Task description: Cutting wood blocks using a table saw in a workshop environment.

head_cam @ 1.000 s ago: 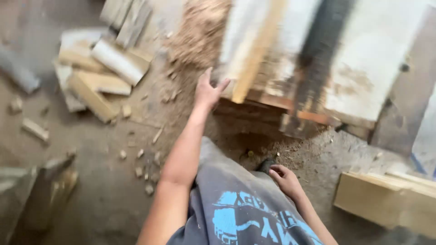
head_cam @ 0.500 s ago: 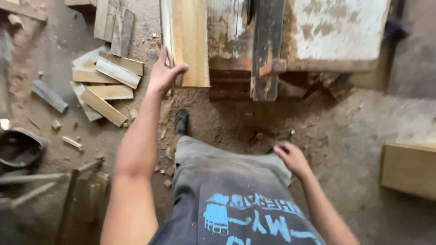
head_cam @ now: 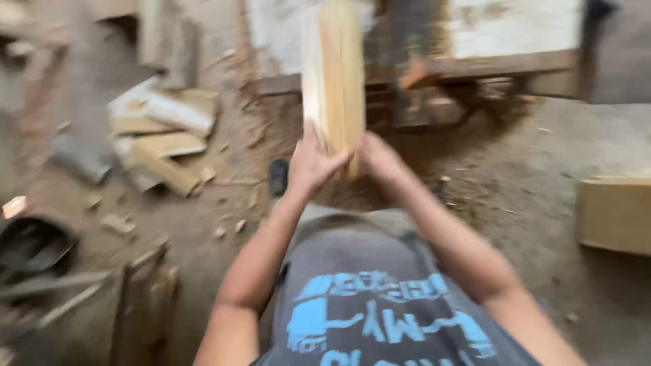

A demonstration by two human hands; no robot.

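My left hand (head_cam: 310, 165) and my right hand (head_cam: 380, 157) clasp near end of long pale wooden plank (head_cam: 333, 74), one palm each side. Plank runs away from me toward worn whitish wooden bench (head_cam: 515, 30). Heap of pale wood offcuts (head_cam: 163, 139) on sawdust-strewn dirt floor (head_cam: 515, 183) to left. Pale wooden block (head_cam: 614, 213) at right edge. View blurred.

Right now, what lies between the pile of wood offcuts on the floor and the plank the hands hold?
In the head view, only sawdust-strewn floor with small chips separates the offcut pile from the plank; a dark shoe sits lower down.
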